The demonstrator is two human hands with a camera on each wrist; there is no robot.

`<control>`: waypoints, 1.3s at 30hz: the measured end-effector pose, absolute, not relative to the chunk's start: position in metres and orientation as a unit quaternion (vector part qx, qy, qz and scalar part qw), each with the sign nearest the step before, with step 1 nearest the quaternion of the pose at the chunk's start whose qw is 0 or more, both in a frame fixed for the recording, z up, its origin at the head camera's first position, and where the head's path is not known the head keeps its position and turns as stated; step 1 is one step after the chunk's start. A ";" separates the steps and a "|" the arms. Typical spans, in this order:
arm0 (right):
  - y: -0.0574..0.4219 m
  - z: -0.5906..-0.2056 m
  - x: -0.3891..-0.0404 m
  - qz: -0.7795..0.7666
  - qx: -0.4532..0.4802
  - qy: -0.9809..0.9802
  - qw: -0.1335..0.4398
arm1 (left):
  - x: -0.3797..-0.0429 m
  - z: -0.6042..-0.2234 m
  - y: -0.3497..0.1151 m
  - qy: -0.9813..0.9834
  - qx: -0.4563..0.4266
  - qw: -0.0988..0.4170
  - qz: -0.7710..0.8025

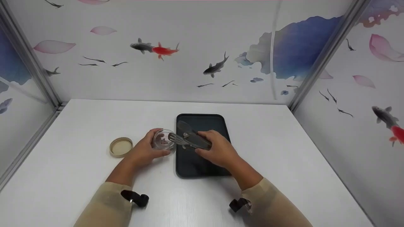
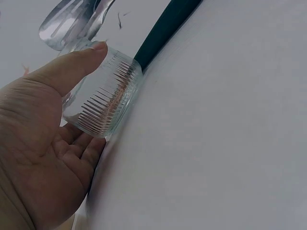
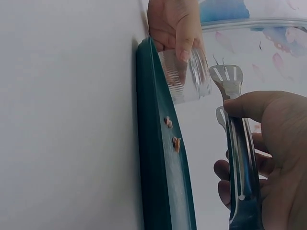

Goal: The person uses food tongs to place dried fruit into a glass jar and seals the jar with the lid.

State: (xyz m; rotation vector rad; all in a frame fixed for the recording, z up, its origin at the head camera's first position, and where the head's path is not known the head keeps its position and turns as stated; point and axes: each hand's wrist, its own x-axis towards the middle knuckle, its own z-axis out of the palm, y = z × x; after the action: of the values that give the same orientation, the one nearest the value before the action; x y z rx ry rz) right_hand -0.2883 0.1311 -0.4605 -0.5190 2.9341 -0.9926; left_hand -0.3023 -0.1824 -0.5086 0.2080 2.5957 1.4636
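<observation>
A clear glass jar (image 1: 163, 139) with a ribbed base stands upright at the left side of a dark tray (image 1: 202, 168). My left hand (image 1: 146, 147) holds it, thumb on one side and fingers round the other. Small reddish pieces show through its wall. My right hand (image 1: 220, 148) grips metal tongs (image 3: 242, 163) over the tray, thumb along one arm and fingers on the other. The tongs' slotted ends stand apart, one of them close by the jar's mouth. Small pinkish-brown pieces (image 3: 176, 144) lie on the tray beneath the tongs.
A round beige lid (image 1: 121, 147) lies on the white table (image 1: 277, 157), left of my left hand. White panels (image 1: 189, 19) printed with fish and petals enclose the table at the back and both sides.
</observation>
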 end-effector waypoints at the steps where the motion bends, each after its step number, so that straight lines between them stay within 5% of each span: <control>1: 0.133 -0.461 -0.288 -0.315 -0.163 0.935 0.000 | -0.303 -0.509 -0.183 0.866 0.069 0.078 0.490; 39: 0.155 -0.483 -0.291 -0.264 -0.158 0.951 0.034 | -0.301 -0.508 -0.184 0.866 0.078 0.080 0.487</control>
State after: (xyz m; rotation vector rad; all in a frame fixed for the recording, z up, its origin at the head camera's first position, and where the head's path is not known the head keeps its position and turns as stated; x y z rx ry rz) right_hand -0.2914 0.1546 -0.4828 -0.4846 2.9238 -0.8124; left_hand -0.3014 -0.1837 -0.5080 0.2340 2.5895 1.4576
